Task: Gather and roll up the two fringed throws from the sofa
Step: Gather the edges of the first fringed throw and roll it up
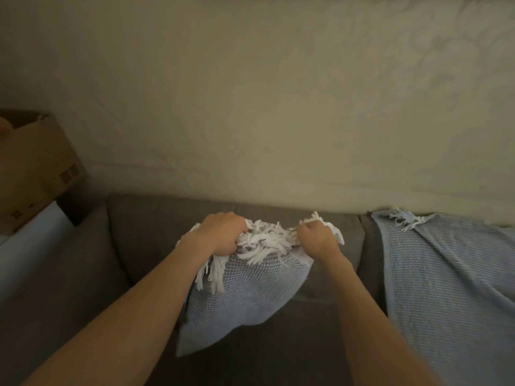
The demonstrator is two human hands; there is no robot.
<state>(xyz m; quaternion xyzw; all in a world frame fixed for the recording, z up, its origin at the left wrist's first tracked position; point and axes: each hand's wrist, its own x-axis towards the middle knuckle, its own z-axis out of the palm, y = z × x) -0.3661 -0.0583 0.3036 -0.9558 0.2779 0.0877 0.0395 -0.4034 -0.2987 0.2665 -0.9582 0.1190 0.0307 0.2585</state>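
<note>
on the sofa point(145, 246): we've got throw no. 1 point(250, 291) bunched up at its fringe point(264, 240).

risk as we see it: the roll could slacken or the fringe slip out, since both fists grab tassels & not much weave. left hand point(223, 235) & right hand point(315, 238) are each curled tight round the fringed top edge, w/ the throw hanging below them onto the seat. second throw point(446, 288) lies draped over the sofa back, well to the right, untouched.

Two fringed throws: the bunched throw point(250, 291) at centre frame and the spread throw point(446, 288) at the right edge. Two hands: my left hand point(220, 232), my right hand point(316, 238). One sofa point(145, 232). One cardboard box point(36, 168), at the left edge.
</note>
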